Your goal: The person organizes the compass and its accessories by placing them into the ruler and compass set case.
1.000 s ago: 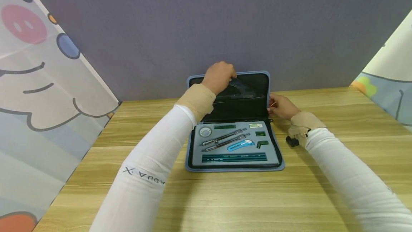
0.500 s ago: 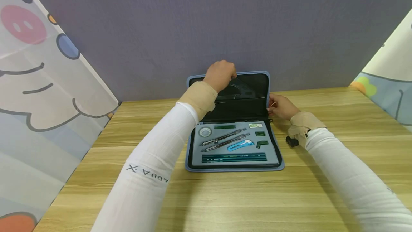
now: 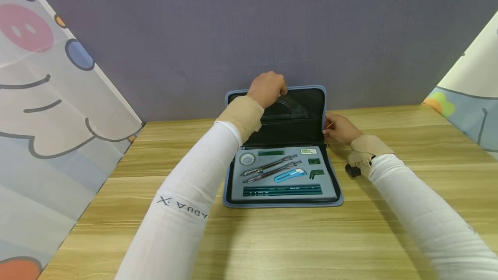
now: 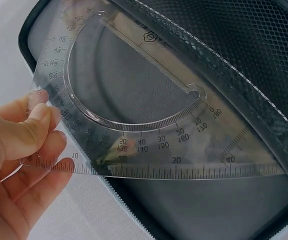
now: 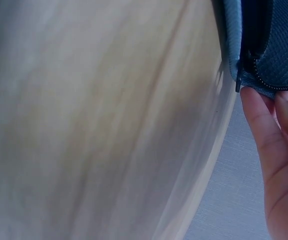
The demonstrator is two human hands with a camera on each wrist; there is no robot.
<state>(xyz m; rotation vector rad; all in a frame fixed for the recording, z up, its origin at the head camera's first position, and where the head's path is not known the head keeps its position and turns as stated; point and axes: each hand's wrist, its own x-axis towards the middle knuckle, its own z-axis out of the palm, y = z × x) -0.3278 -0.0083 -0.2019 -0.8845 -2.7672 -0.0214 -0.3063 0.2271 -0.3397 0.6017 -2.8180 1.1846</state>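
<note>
My left hand (image 4: 29, 150) pinches a corner of a clear set square (image 4: 134, 131) with a protractor cut-out. One side of the set square lies tucked behind the edge of the mesh pocket (image 4: 244, 55) in the lid. The zip case (image 3: 284, 205) lies unfolded on the table, its black-lined lid (image 3: 292, 131) raised. My right hand (image 3: 341, 128) holds the lid's right edge; in the right wrist view, thumb and fingers (image 5: 264, 125) grip it beside the zip. In the head view my left hand hides part of the lid's top.
A grey tray (image 3: 330, 191) in the case holds two compasses (image 3: 272, 165), a blue cutter (image 3: 290, 175), dark green pencils (image 3: 282, 190), an eraser (image 3: 308, 151), and small green pieces. A grey partition (image 3: 249, 25) stands behind the wooden table (image 3: 292, 245). Printed cloths flank it.
My left hand has risen slightly with the set square, its forearm shifting a little to the right. My right hand stays at the lid's edge.
</note>
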